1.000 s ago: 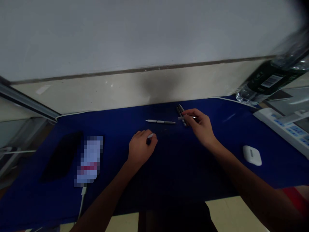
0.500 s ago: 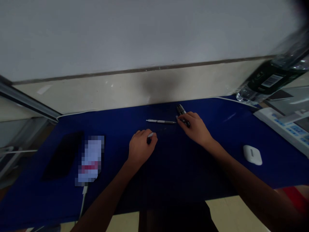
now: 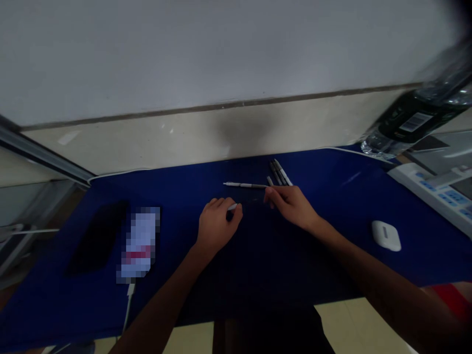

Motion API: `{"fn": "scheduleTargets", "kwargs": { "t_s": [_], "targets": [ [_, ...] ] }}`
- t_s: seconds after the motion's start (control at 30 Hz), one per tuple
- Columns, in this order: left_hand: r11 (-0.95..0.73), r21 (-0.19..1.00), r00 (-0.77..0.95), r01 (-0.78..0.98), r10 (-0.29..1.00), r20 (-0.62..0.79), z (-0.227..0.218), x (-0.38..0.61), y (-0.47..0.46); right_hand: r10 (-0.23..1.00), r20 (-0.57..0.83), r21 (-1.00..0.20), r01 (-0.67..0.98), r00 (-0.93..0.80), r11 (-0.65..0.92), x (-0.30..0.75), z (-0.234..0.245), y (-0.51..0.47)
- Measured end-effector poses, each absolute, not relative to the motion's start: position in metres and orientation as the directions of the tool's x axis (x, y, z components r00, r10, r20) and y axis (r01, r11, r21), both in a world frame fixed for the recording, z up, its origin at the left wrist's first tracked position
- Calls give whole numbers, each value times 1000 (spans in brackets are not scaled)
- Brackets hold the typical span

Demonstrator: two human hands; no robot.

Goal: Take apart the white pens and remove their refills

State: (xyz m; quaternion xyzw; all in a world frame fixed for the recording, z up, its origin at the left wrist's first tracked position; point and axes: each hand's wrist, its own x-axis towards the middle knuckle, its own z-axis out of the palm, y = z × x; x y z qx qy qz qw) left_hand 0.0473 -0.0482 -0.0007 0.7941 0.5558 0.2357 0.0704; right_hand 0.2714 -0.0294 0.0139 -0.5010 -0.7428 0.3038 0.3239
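Note:
My left hand (image 3: 217, 223) rests low over the dark blue tabletop (image 3: 184, 290), fingers curled. Between its thumb and forefinger shows the end of a small white pen-like object (image 3: 232, 207); the palm side is hidden. A white-and-grey pen (image 3: 243, 185) lies crosswise beyond it. My right hand (image 3: 293, 206) has its thumb and forefinger pinched at that pen's dark right end, covering the tip. Just behind the right hand, several black and white pens (image 3: 280, 172) lie side by side, their near ends partly hidden by the fingers. A short grey end (image 3: 269, 181) sticks out left of them.
At left lie a dark flat slab (image 3: 98, 238) and a phone with a blurred screen (image 3: 140, 243), a white cable plugged in. At right are a white earbud case (image 3: 385, 236), a white power strip (image 3: 435, 191) and a green-labelled plastic bottle (image 3: 409, 120). A wall (image 3: 177, 140) borders the back.
My right hand has moved left and nearer, away from the pen group and onto the crosswise pen's right end. My left hand has barely shifted and keeps its hold.

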Motion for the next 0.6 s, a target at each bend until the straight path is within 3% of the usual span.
{"fn": "scheduleTargets", "kwargs": {
  "t_s": [0.2,0.6],
  "targets": [
    [-419,305,323,855,891,320,-2,48,-48,915,133,-792,514,-381,329,257,11,-40],
    [-389,339,271,857,898,346,0,42,-44,954,128,-856,456,-271,244,262,11,-33]
  ]
}}
